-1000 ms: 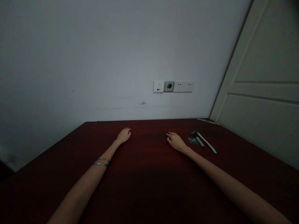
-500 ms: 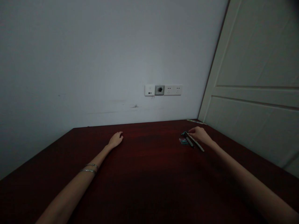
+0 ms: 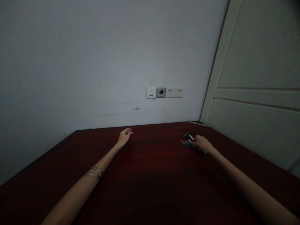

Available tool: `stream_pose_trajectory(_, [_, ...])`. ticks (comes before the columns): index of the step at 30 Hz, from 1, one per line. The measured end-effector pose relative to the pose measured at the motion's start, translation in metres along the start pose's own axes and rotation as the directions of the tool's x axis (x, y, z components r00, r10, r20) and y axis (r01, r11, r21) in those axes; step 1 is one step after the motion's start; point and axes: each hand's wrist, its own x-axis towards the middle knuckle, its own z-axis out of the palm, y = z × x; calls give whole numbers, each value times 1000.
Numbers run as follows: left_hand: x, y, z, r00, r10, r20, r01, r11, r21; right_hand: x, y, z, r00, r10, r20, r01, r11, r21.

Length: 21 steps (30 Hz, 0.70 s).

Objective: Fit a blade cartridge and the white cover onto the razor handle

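My right hand [image 3: 201,143] lies over a small cluster of items at the right of the dark red table [image 3: 150,175]. Its fingers are curled onto a slim white-handled razor [image 3: 190,136], whose dark head pokes out beyond my fingertips. Small teal pieces [image 3: 185,143] sit just left of that hand. My left hand [image 3: 124,136] hovers a little above the table near its far edge, fingers loosely apart and holding nothing. Two thin bangles [image 3: 95,172] ring my left forearm.
A white wall with a row of sockets [image 3: 164,92] stands behind the table. A pale panelled door [image 3: 255,93] runs along the right side. A thin strip [image 3: 198,123] lies at the table's far right corner.
My right hand has slid from the table's middle to the razor cluster and closed over it. My left hand has lifted slightly and shifted right.
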Motion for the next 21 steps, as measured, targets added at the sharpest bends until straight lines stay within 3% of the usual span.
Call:
stream_pose_trajectory(11, [-19, 22, 15, 1000, -30, 9, 31, 978, -206, -3, -5, 4, 999, 33, -42, -35, 999, -41])
stream_pose_trajectory(21, [-23, 24, 15, 997, -71, 33, 77, 973, -219, -4, 3, 1, 996, 56, -71, -46, 990, 133])
